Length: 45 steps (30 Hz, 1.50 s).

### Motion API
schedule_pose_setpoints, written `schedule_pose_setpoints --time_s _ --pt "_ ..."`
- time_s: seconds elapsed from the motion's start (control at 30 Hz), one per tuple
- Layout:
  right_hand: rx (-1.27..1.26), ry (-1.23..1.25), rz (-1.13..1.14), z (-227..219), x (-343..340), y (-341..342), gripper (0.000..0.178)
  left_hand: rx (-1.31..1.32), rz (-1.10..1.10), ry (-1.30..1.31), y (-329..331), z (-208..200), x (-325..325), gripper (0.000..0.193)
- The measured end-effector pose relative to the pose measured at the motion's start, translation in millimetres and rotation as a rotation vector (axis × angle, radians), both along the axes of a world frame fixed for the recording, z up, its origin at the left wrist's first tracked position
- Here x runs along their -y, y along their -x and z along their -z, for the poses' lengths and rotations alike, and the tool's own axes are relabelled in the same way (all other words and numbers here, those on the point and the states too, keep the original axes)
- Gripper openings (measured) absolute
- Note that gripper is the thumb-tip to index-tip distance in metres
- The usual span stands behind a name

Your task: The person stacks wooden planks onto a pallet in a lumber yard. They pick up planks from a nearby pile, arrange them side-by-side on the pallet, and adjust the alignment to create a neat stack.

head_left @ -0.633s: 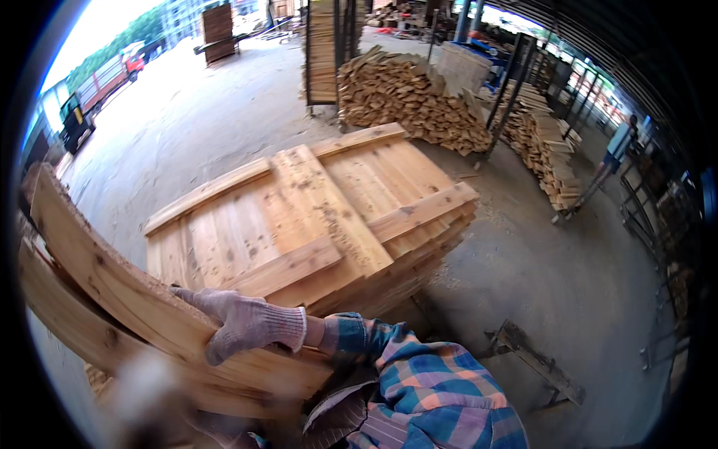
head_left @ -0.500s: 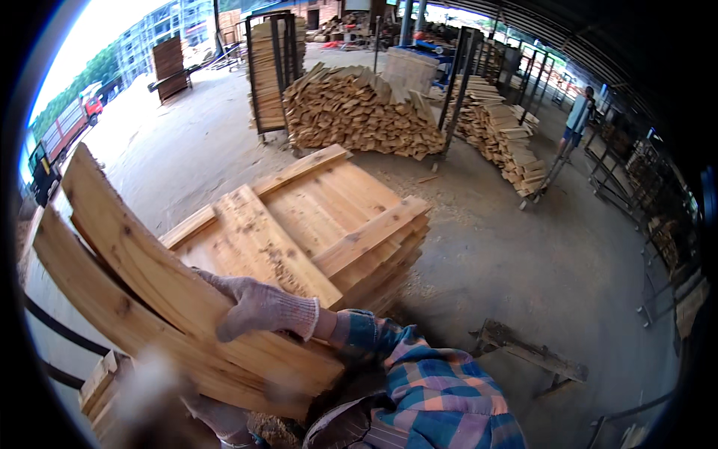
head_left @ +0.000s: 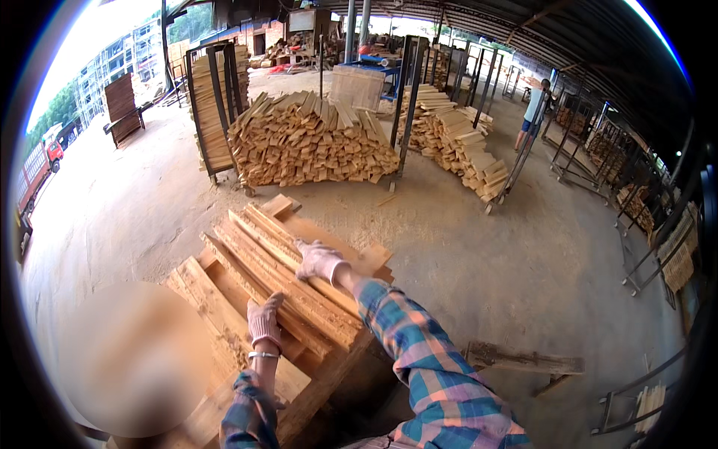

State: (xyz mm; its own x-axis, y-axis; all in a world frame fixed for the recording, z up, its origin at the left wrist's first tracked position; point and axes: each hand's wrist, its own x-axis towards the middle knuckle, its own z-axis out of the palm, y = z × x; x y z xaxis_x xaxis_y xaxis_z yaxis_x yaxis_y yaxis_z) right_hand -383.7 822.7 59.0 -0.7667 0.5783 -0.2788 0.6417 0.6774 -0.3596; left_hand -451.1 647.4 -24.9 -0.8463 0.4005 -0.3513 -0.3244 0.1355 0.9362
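Both my hands wear pale knitted gloves. They are on a bundle of narrow wooden boards (head_left: 280, 280) lying on top of a stack of planks (head_left: 213, 303). My right hand (head_left: 320, 262) is closed over the boards toward their far right side. Lower and to the left, my left hand (head_left: 265, 320) grips the near left side of the same bundle, its thumb against the wood. Some boards stand on edge, with rough, crumbly bark-like strips along their edges. A round blurred patch covers the stack's left end.
A low wooden bench (head_left: 523, 359) stands to the right of the stack. Beyond are a large heap of short boards (head_left: 314, 142) and a wheeled metal rack (head_left: 213, 112) of planks. A person (head_left: 532, 116) stands at far right, near more racks. A red truck (head_left: 37, 168) is at far left.
The wide boards that were raised at the left are no longer held up there. My hands have shifted onto boards lying on the stack, and the view has turned left.
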Motion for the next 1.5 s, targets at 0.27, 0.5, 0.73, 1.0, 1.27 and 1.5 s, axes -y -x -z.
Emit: schedule_pose_setpoints --time_s 0.27,0.5,0.73,1.0,1.27,1.5 --pt "-0.015 0.009 0.015 26 -7 5 0.085 0.081 0.072 -0.211 21 12 -1 0.034" --pt "-0.258 0.376 0.022 26 -54 -5 0.091 0.345 0.003 -0.211 30 13 0 0.022" --pt "-0.438 0.85 -0.028 74 -127 -24 0.07 0.425 -0.027 -0.075 38 29 9 0.027" --pt "-0.342 0.672 -0.124 80 -129 -5 0.101 0.224 -0.139 0.071 24 -3 -2 0.034" --pt "-0.328 0.919 -0.213 85 -155 0 0.116 0.04 -0.245 0.14 9 -65 24 0.039" --pt "-0.133 0.315 -0.272 45 -133 3 0.104 -0.379 -0.285 1.089 49 -72 149 0.07"
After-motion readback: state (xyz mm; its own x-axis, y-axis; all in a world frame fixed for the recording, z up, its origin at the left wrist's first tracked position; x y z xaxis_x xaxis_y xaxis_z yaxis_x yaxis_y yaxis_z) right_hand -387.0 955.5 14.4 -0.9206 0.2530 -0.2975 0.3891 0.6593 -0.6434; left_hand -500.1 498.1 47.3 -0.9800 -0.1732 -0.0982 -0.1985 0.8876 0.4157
